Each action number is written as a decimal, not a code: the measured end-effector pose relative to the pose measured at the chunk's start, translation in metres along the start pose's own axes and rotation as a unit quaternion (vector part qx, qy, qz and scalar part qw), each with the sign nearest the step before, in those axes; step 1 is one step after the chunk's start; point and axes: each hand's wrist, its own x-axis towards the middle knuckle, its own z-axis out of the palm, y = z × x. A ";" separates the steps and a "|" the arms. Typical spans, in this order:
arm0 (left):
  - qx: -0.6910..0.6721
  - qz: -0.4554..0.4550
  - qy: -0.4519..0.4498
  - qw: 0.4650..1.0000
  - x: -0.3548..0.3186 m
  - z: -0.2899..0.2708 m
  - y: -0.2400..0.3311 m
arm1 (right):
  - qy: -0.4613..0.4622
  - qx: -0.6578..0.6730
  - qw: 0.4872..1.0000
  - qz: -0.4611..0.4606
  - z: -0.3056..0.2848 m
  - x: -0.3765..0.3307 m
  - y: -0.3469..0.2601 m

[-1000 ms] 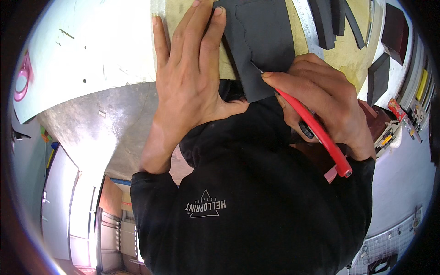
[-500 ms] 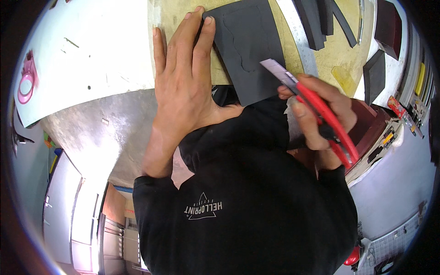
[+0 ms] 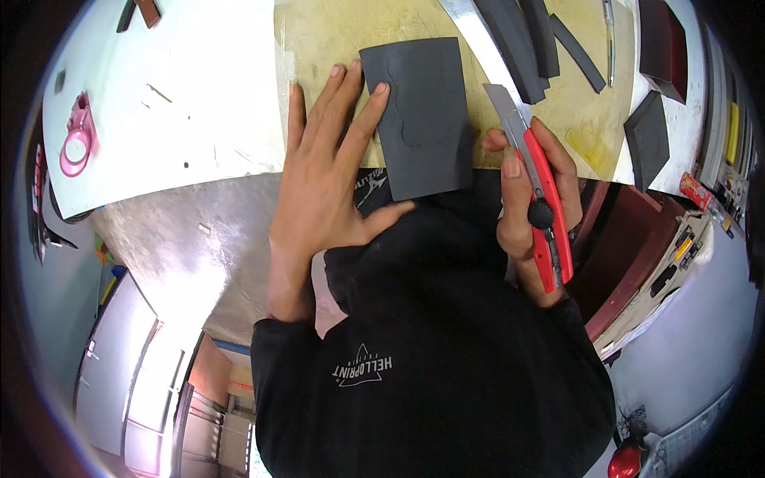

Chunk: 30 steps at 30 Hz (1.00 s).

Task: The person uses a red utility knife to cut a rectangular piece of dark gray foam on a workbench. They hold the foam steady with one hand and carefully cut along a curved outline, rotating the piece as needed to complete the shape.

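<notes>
A dark grey foam sheet [image 3: 430, 111] lies at the near edge of the yellowish cutting mat [image 3: 319, 40], its lower end jutting past the edge. A wavy outline is marked or cut on its surface. My left hand [image 3: 327, 167] rests flat with fingers spread; the index fingertip touches the sheet's left side and the thumb reaches its lower left corner. To the right of the sheet, my right hand [image 3: 538, 183] grips a red utility knife [image 3: 550, 199] with a black knob. Its blade is out, points away from me and stands apart from the foam.
A metal ruler [image 3: 470, 28] and several dark foam strips [image 3: 510, 48] lie beyond the knife. A dark red block [image 3: 663, 48] and a dark foam piece [image 3: 647, 139] sit at the right. On the white tabletop at the left is a pink tape dispenser [image 3: 78, 135].
The knife has swung more upright and is steadier. The foam sheet now sits straighter, with my left hand still on its left side. The whole view has shifted somewhat.
</notes>
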 end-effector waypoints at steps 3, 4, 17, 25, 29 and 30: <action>-0.085 -0.037 0.055 0.994 -0.001 -0.005 0.008 | 0.027 -0.022 0.999 0.030 0.010 0.002 -0.003; -0.064 -0.063 0.070 0.994 -0.002 -0.001 0.009 | 0.028 -0.030 0.998 0.044 0.014 0.003 -0.005; -0.229 0.036 0.326 0.916 -0.014 -0.005 0.049 | -0.028 0.656 0.752 0.054 0.004 0.020 -0.001; -0.131 0.125 0.311 0.933 -0.030 -0.012 0.038 | -0.063 0.619 0.782 0.037 0.005 0.012 -0.004; -0.121 0.119 0.328 0.929 -0.030 -0.007 0.038 | -0.081 0.592 0.801 0.033 0.008 0.009 -0.010; -0.118 0.118 0.330 0.929 -0.030 -0.007 0.038 | -0.084 0.592 0.801 0.030 0.008 0.008 -0.010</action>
